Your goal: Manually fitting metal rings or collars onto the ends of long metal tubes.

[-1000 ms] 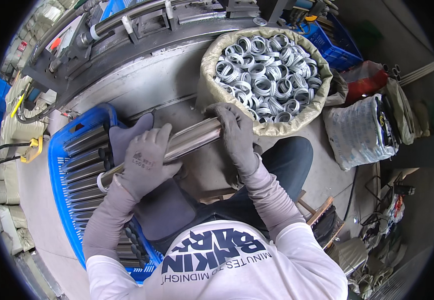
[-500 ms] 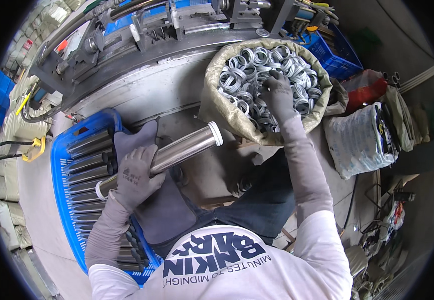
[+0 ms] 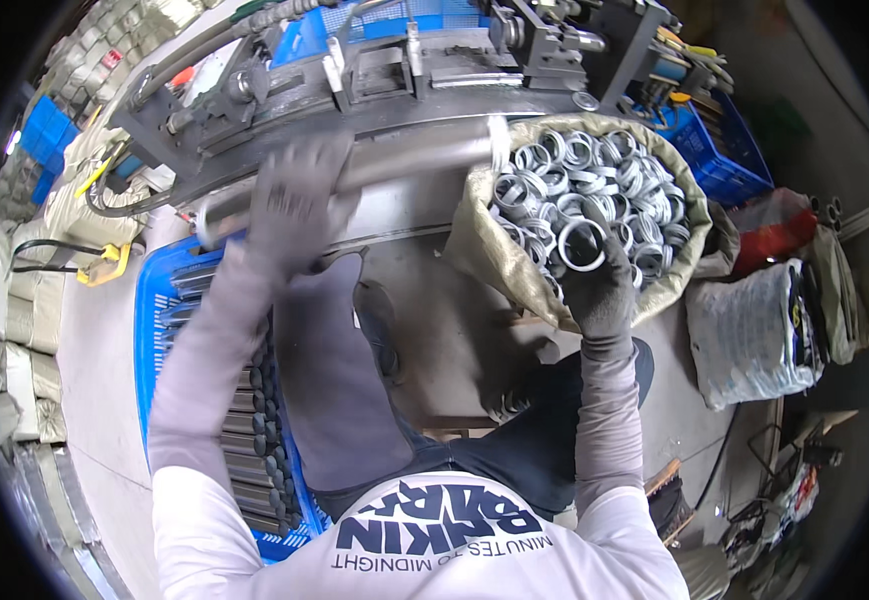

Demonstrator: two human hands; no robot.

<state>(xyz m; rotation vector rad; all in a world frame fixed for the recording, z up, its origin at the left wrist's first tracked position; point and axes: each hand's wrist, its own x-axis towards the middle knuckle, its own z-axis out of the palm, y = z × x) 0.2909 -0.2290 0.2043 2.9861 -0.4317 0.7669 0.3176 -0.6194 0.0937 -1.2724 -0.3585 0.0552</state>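
Note:
My left hand (image 3: pixel 299 205), gloved in grey and smeared by motion, is closed around a shiny metal tube (image 3: pixel 414 160). The tube lies nearly level in front of the machine, with a white ring on each end. In my gloved right hand (image 3: pixel 602 290) is a white ring (image 3: pixel 582 246), pinched at its near edge so its round opening shows. That hand is over the near side of a woven sack (image 3: pixel 479 235) filled with similar rings (image 3: pixel 644 185). The tube's right end hangs by the sack's left rim.
A blue crate (image 3: pixel 146 330) of dark tubes (image 3: pixel 249 430) stands at my left. Across the front runs a metal machine (image 3: pixel 374 90) with clamps. Farther right are another blue crate (image 3: pixel 719 160) and a plastic-wrapped bundle (image 3: pixel 754 330). A grey pad (image 3: pixel 329 370) covers my left thigh.
My left hand has carried the tube up and forward toward the machine. My right hand has drawn back toward me from among the rings, now with one ring in its fingers. The view has shifted.

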